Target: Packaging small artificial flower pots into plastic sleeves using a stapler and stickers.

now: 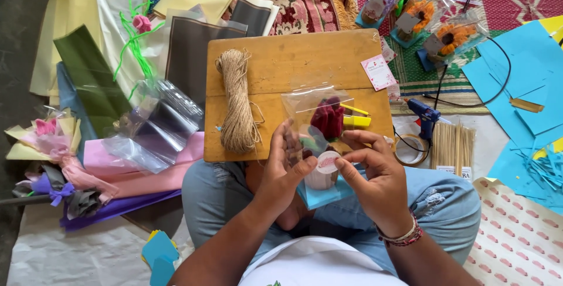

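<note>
Left hand (285, 166): fingers curled around the left edge of a clear cellophane bag (319, 139), thumb pressed near a round white sticker (327, 161).
Right hand (375, 171): fingertips pinching the bag's right edge; beaded bracelet (403, 237) at the wrist.
Bag contents: 1 dark red fuzzy flower (328, 119) above a pale cup-shaped base on blue card, held over the lap at the near edge of the board.
Wooden board (293, 63): flat, scuffed, rectangular; carries a skein of rough jute twine (237, 101).
Right of board: blue glue gun (423, 113), tape roll (410, 150), bundle of bamboo skewers (453, 145).
Left: glossy wrapping sheets (158, 124), wrapped paper bouquets (56, 163).
</note>
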